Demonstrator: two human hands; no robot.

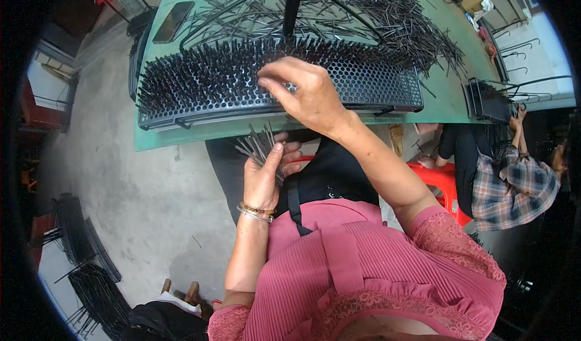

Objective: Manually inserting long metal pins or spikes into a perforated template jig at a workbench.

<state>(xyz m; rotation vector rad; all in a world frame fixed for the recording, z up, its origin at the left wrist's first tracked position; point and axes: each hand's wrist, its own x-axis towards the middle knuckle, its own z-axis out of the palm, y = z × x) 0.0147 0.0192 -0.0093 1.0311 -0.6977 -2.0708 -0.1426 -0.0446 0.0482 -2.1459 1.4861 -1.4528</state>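
Observation:
My left hand [264, 176], in front of the table's near edge, is closed round a bundle of thin dark metal rods [258, 145] that fan out upward past the thumb. Over the middle of a black perforated rack [387, 88], my right hand [310, 94] is bent with thumb and fingertips drawn together. Whatever lies between those fingertips cannot be made out. Many short dark rods [200, 78] stand upright in the holes on the rack's left side and along its back. Bare holes show on its right front part. A black wire handle [293, 8] rises over the rack.
Loose rods [393, 23] lie heaped on the green table [151, 136] behind the rack. A phone [173, 22] rests at the far left. On the right, another person in a plaid shirt [508, 186] sits by a second rack [490, 102]. More black racks [75, 229] stand at lower left.

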